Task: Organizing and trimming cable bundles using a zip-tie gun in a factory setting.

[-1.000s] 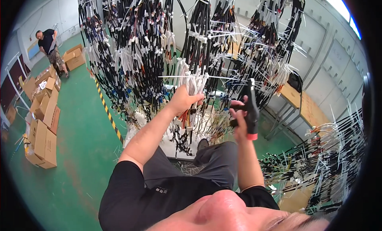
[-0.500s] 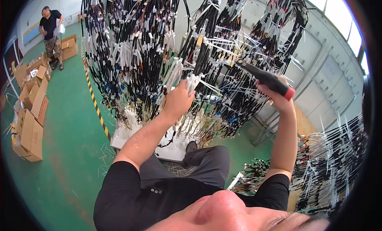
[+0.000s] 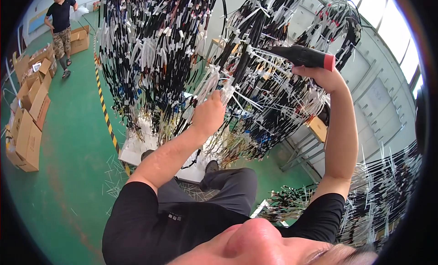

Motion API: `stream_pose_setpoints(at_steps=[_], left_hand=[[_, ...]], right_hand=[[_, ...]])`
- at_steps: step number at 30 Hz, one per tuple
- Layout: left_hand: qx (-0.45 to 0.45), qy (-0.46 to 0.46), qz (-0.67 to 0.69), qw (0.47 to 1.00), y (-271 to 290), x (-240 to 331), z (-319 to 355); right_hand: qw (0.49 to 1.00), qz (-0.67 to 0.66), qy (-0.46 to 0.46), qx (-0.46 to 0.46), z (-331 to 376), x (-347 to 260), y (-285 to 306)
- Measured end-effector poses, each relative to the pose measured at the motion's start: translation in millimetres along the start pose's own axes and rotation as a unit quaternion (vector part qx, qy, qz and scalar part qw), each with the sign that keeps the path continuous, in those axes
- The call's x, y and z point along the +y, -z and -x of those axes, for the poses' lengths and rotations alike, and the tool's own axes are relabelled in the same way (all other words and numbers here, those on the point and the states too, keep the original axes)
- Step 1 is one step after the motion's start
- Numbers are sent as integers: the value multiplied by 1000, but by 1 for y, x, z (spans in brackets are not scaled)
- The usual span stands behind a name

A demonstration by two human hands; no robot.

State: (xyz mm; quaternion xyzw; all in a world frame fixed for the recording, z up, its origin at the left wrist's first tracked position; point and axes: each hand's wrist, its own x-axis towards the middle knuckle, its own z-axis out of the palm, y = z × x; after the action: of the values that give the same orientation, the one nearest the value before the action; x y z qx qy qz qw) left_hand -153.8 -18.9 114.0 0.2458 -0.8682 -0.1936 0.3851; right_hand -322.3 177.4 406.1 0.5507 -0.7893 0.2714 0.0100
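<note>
My left hand (image 3: 210, 113) is closed around white-wrapped leads (image 3: 226, 94) on a hanging bundle of black wire harnesses (image 3: 241, 66). In my raised right hand (image 3: 323, 78) is a black hand tool with a red end (image 3: 306, 56), held nearly level. Its narrow tip points left, at a white cable tie (image 3: 255, 51) around the bundle; whether it touches the tie I cannot tell. Long white tie tails stick out beside both hands. The fingers of my right hand are partly hidden behind the tool.
More wire harnesses (image 3: 155, 50) hang at the left, above a white platform (image 3: 132, 148). Others lie at the lower right (image 3: 378, 196). Open cardboard boxes (image 3: 27, 139) line the far left, near a standing person (image 3: 59, 23). Cut tie ends litter the green floor.
My right hand has raised the tool and turned it level, its tip nearer the bundle. My left hand keeps its grip. The person in the background has shifted stance.
</note>
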Motion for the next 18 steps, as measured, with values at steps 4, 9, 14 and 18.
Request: stream_pose_setpoints(at_steps=[4,9,14,18], left_hand=[[9,-14,-4,1000,2,0,0],[7,-14,-12,1000,-2,-4,0],[8,-14,-10,1000,-5,-5,-1],[20,-29,-12,999,-3,-4,0]], right_hand=[[998,55,-23,-33,-5,-16,-1],[998,34,1,-44,-10,-30,-7],[999,-1,-18,-51,-19,-19,0],[999,22,13,-48,-13,-33,-6]])
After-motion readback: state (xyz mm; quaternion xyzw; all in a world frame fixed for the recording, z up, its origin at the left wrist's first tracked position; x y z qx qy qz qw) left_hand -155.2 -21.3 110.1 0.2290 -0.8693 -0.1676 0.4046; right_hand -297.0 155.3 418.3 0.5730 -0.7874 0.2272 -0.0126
